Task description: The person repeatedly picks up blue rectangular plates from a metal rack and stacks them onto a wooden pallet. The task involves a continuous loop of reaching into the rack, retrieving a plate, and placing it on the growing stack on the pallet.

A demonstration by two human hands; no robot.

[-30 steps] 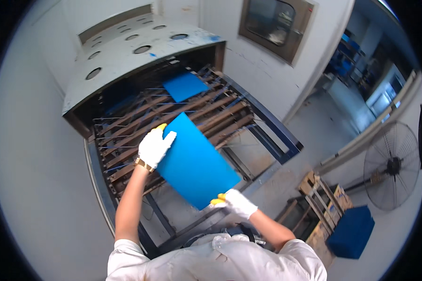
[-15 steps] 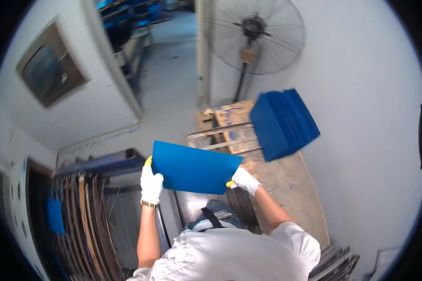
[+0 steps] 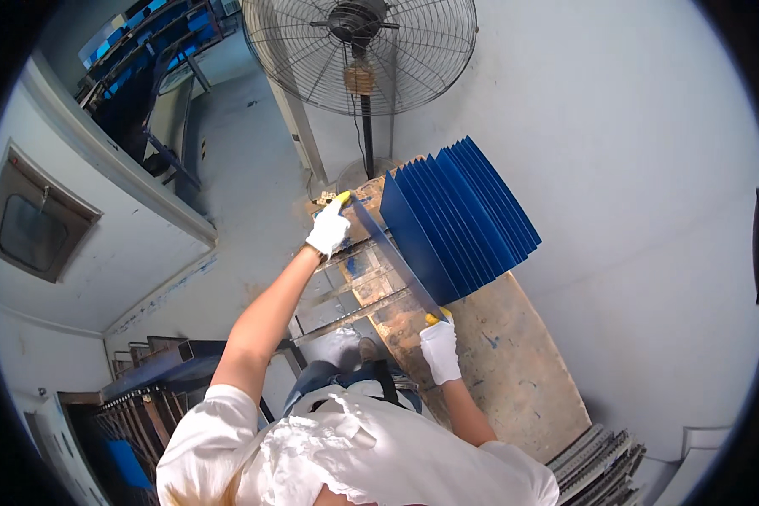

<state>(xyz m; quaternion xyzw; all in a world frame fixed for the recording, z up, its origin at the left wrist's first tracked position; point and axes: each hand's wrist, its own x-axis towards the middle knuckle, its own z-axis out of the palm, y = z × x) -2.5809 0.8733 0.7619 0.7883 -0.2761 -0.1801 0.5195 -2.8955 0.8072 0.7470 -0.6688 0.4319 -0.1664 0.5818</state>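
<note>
A thin blue sheet stands almost edge-on between my two gloved hands, just left of a row of blue sheets. My left hand, in a white glove with yellow fingertips, is closed on its far end. My right hand, gloved the same way, grips the near end. The row of upright blue sheets stands close together, with its nearest face beside the held sheet. Notched metal rails run beneath the held sheet toward that row.
A worn wooden table carries the row. Behind it stands a large pedestal fan. Slotted metal racks lie at the lower right. On the left are a dark rack and a wall with a small window.
The blue sheet has moved from in front of my body to beside the row and turned from face-up to nearly edge-on. Both hands still hold it. The view has turned to the right.
</note>
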